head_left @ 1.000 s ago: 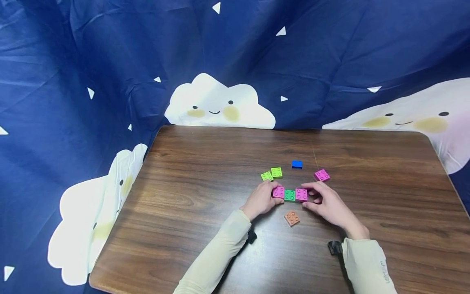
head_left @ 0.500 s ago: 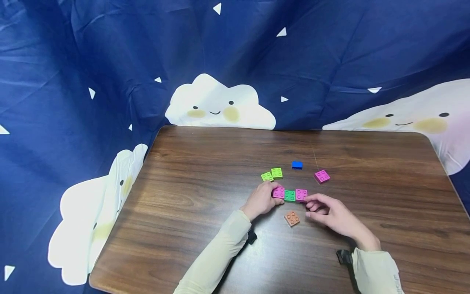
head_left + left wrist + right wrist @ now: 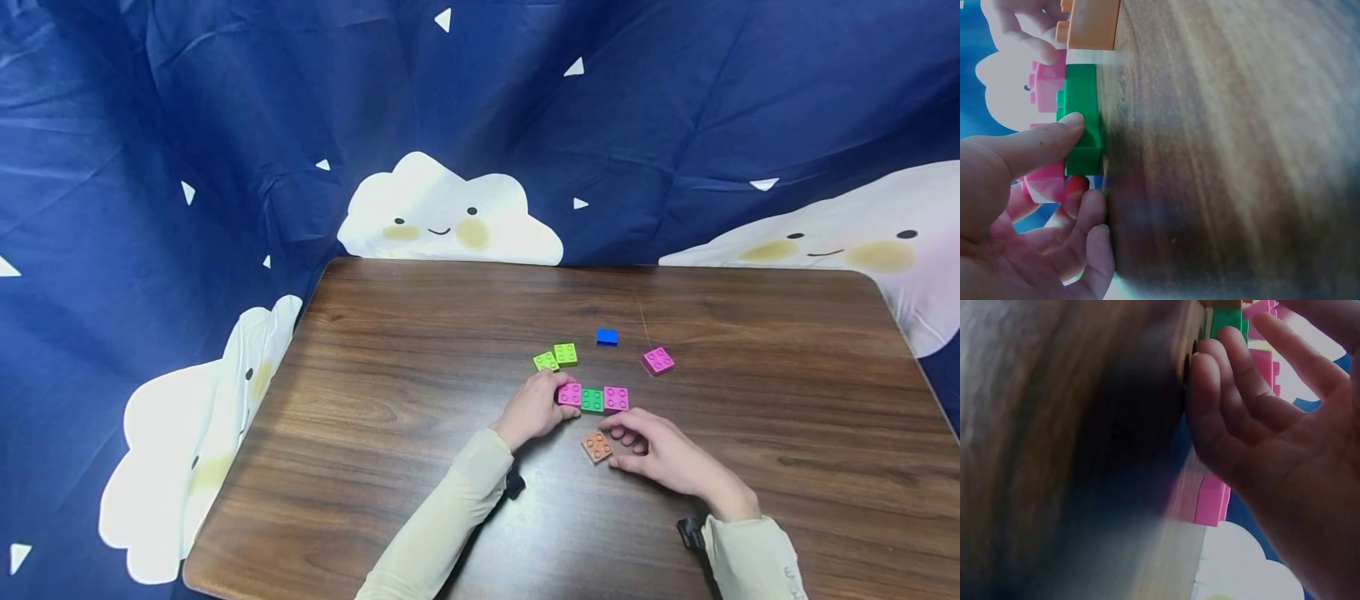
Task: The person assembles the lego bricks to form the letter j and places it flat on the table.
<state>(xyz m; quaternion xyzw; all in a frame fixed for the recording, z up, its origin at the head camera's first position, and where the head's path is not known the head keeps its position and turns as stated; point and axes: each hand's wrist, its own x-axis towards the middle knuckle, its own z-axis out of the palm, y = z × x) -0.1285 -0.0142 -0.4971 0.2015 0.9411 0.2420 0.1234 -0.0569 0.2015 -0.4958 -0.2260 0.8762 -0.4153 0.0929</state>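
My left hand [image 3: 534, 406] grips the left end of a small build, its thumb on the side of the green brick [image 3: 1082, 94]. A pink brick [image 3: 569, 393] sits on top at the left end and another pink brick [image 3: 616, 398] at the right end, with green studs between them. Just in front of the build lies an orange brick [image 3: 597, 447], turned at an angle. Around its right side stands my right hand [image 3: 663, 454], fingers bent and spread from the thumb. Thumb and fingertips are close to the brick; no grip on it shows.
Two lime-green bricks [image 3: 566, 354] lie behind the left hand. Farther back is a blue brick [image 3: 607, 337], and to the right a loose pink brick [image 3: 658, 361]. All are on the brown wooden table [image 3: 405, 333], with a blue cloud-patterned cloth [image 3: 480, 100] behind.
My right hand has let go of the build's right end and moved toward me and left, to the orange brick. My left hand has stayed where it was on the build.
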